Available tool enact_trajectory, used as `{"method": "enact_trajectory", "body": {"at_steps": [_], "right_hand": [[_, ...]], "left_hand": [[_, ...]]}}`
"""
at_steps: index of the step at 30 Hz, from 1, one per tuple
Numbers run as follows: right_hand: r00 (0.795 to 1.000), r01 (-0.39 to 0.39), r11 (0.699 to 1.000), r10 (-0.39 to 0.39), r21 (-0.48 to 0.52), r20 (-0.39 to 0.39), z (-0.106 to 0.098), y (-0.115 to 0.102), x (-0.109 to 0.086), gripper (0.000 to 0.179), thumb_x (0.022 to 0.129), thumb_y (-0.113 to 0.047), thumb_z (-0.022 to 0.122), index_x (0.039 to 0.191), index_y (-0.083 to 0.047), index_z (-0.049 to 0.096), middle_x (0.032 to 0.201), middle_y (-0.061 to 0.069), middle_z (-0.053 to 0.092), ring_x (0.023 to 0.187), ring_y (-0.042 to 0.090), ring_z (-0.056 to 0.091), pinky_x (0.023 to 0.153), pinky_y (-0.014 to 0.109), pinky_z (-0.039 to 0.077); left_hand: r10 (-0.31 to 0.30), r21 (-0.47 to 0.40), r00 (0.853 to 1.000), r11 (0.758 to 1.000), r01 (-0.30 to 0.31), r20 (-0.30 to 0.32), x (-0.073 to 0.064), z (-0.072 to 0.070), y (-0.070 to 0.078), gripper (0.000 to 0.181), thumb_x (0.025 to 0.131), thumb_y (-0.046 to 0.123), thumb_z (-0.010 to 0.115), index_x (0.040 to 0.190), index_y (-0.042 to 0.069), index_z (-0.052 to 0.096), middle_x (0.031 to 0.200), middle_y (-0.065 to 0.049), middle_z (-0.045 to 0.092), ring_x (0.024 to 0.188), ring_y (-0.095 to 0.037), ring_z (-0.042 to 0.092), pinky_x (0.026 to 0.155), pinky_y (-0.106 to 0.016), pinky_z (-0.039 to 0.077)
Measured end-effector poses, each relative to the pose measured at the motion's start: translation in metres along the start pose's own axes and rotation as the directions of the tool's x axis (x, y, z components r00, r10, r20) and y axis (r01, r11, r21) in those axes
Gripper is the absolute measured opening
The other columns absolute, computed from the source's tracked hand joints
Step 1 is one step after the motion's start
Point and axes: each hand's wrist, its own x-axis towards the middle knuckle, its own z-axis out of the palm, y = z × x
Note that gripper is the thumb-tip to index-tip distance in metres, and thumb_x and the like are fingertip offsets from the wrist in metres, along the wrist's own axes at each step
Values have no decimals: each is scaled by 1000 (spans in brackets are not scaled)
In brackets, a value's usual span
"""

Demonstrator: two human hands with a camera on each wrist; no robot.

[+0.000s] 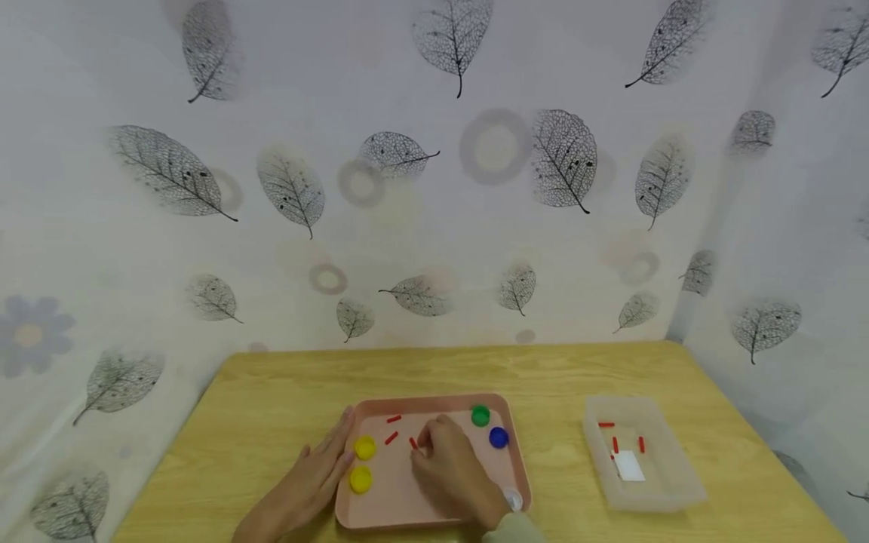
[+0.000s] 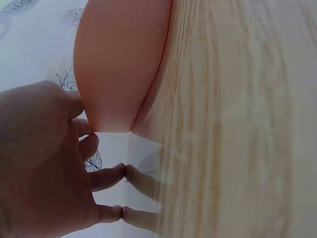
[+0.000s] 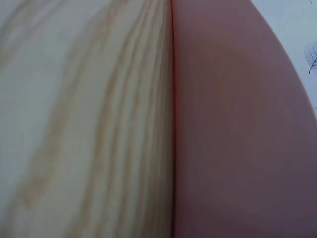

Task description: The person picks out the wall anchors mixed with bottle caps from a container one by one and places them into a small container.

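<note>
Pink rectangular tray [image 1: 390, 505] sits near your edge of the light wood-grain table [image 1: 271, 392]. Your left hand [image 1: 314, 473], fingers straight, rests against its left side: brace gently, don't shove. Your right hand [image 1: 451, 464] curls over the tray, fingertips at a thin red stick [image 1: 413, 443]; can't tell whether it's pinched. Best squeezed lightly, clear of the two neighbouring red sticks [image 1: 391, 438].

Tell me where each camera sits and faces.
Head: worn on the head, facing forward and down at the pink tray; left hand and right hand show.
Left wrist: worn there, facing the tray's outer side; left hand shows.
Right wrist: worn there, facing the tray's side and wooden table; no hand shows.
Both wrist views share tray and table.
</note>
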Motion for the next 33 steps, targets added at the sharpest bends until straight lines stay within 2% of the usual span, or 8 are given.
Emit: {"method": "enact_trajectory", "body": {"at_steps": [5,12,23,33], "right_hand": [[1000,-6,1000,6,-17,9,-1,-2,1,13,85,-6,76,84,-13,64,85,-5,51,77,10,49,64,23,48],[1000,-9,999,11,-42,29,-1,-1,1,15,84,-1,74,81,-13,65,83,-5,52,75,9,50,64,22,49],[996,92,996,-92,7,6,-9,5,-11,11,83,-2,73,80,-10,66,79,-5,50,71,6,47,62,21,46],[994,111,993,-112,42,17,-28,9,-28,10,87,-5,73,88,-12,67,85,-7,57,77,5,54,67,21,52]], "left_hand": [[11,23,999,1000,-10,-30,-2,0,3,61,114,37,32,166,14,10,170,-6,12,153,-35,23,109,-82,11],[-10,13,1000,1000,10,-9,-4,4,5,62,114,39,30,167,16,6,171,-4,9,154,-34,20,109,-82,9],[-8,27,999,1000,9,-32,-11,12,11,62,114,38,31,167,16,7,171,-2,7,153,-32,22,108,-82,12],[-39,5,999,999,39,-36,-18,17,16,62,114,43,30,167,20,6,171,-1,9,152,-31,24,107,-83,13]]}}
